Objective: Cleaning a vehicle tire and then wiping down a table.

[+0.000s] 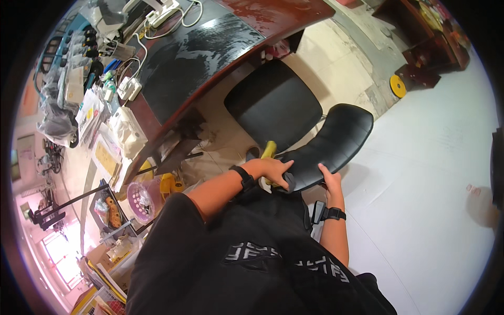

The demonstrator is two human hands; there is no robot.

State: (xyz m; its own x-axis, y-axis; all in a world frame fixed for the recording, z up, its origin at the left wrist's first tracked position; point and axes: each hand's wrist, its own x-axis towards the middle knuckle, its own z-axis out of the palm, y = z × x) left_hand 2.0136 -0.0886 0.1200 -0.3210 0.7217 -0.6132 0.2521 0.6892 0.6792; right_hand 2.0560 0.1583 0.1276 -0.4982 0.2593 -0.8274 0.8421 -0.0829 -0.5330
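A black office chair stands in front of me, its padded seat [275, 102] beyond its curved, ribbed backrest [336, 139]. At the backrest's left end, my left hand [274, 171] is closed on a crumpled dark grey cloth [288, 181] that touches the black surface. My right hand [329, 181] grips the backrest's near edge, thumb on top and the other fingers mostly hidden beneath. Just past my left hand a yellow-green object [269, 149] shows; its kind is unclear. Both wrists wear black bands.
A dark red desk [220, 68] with a wet-looking black top stands at the left. Power strips [163, 13], papers and bags crowd its far-left side. A pink perforated basket [142, 202] sits below. At my right is a white wall [420, 194]; a yellow disc [398, 86] leans farther off.
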